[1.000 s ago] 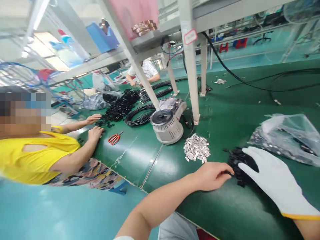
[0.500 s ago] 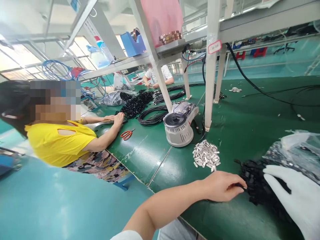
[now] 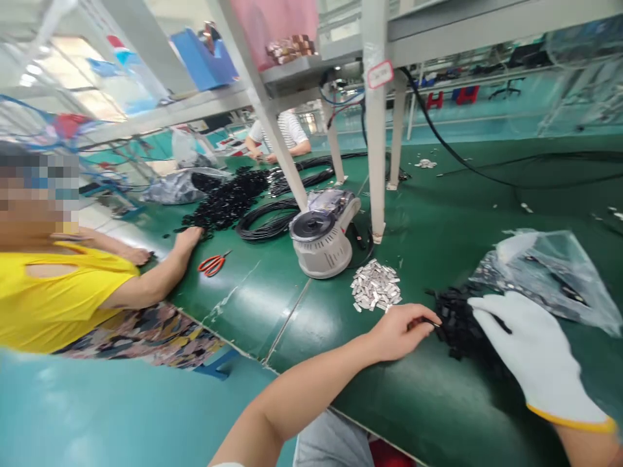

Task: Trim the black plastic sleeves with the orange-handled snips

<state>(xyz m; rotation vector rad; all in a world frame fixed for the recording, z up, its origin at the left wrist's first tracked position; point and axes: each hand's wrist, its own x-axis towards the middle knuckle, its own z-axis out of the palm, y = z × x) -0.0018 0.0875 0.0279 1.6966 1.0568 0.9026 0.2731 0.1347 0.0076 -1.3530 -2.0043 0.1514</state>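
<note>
My bare left hand (image 3: 402, 333) pinches a small black plastic part (image 3: 429, 322) between thumb and fingertips, at the edge of a loose heap of black parts (image 3: 455, 324). That heap lies on the green bench top (image 3: 413, 395). My right hand (image 3: 533, 347), in a white glove with a yellow cuff, rests on the heap's right side with its fingers spread a little. It hides part of the heap, and I see nothing clearly held in it.
Beyond the heap lies a clear plastic bag (image 3: 542, 279) of dark parts. A pile of small silver metal pieces (image 3: 376, 285), a tape dispenser (image 3: 324, 237), red-handled scissors (image 3: 213, 263) and coiled black cable (image 3: 267, 220) sit on the bench. A co-worker in yellow (image 3: 63, 298) works at the left.
The head view has swung right and back, shifting the whole scene. My hands stay at the black heap, and the glove now shows its cuff. The co-worker's hands have moved apart.
</note>
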